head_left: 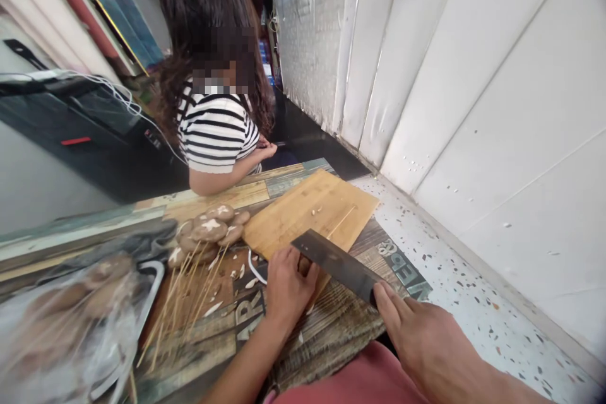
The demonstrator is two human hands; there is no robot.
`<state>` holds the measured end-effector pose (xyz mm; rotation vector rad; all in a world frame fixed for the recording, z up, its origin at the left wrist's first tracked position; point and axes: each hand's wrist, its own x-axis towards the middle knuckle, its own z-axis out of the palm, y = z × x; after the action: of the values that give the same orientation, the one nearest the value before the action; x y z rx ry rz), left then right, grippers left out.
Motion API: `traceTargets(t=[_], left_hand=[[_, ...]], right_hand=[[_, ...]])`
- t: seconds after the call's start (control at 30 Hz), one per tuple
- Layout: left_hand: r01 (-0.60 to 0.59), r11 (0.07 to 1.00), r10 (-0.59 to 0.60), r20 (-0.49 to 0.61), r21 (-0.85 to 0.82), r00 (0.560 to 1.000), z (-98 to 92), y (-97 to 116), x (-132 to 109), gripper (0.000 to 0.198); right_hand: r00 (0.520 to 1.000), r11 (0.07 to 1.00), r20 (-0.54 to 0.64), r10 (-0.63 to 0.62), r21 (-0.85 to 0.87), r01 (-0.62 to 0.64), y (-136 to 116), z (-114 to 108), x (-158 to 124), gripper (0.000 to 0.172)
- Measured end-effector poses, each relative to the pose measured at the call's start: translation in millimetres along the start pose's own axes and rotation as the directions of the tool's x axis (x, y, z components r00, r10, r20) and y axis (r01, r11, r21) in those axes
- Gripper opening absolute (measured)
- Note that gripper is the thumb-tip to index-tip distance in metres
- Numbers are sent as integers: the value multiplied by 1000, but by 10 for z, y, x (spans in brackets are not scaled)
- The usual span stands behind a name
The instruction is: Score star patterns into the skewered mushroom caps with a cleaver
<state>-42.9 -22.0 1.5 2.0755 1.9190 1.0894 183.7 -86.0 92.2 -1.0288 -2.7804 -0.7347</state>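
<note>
My right hand [416,328] grips the dark handle of a wide-bladed cleaver [336,262]. Its blade reaches leftward over the near part of a wooden cutting board [303,205]. Curled fingers of my left hand [291,284] hold a brown mushroom [304,264] against the board, right beside the blade; most of that mushroom is hidden. White scraps and a thin skewer lie on the board. To the left sits a pile of brown mushrooms [208,230], several with white star-shaped cuts on their caps. Loose bamboo skewers [182,303] lie in front of the pile.
A clear plastic bag [76,328] of mushrooms takes up the table's left end. Pale scraps [241,273] dot the wood-patterned tabletop [331,334]. Another person in a striped shirt [215,132] sits at the far side, an arm on the table edge. A white wall [473,107] stands right.
</note>
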Motion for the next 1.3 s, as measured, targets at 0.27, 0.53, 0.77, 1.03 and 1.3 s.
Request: traceTargets(t=[0.27, 0.53, 0.77, 1.03, 1.3], left_hand=[[-89, 996, 90, -54, 21, 994, 30, -79, -202, 22], [-195, 976, 201, -68, 93, 977, 81, -121, -239, 21], [-212, 975, 215, -54, 60, 975, 56, -100, -215, 22], [-215, 971, 223, -72, 107, 972, 79, -83, -214, 13], [-215, 976, 219, -127, 40, 968, 95, -87, -155, 24]], right_hand=[[995, 996, 87, -41, -74, 48, -112, 21, 89, 47], [999, 997, 46, 3, -82, 1, -150, 26, 117, 44], [997, 992, 63, -33, -118, 40, -174, 34, 127, 44], [987, 998, 158, 2, -65, 8, -285, 144, 439, 44], [941, 838, 310, 136, 472, -276, 158, -255, 321, 15]])
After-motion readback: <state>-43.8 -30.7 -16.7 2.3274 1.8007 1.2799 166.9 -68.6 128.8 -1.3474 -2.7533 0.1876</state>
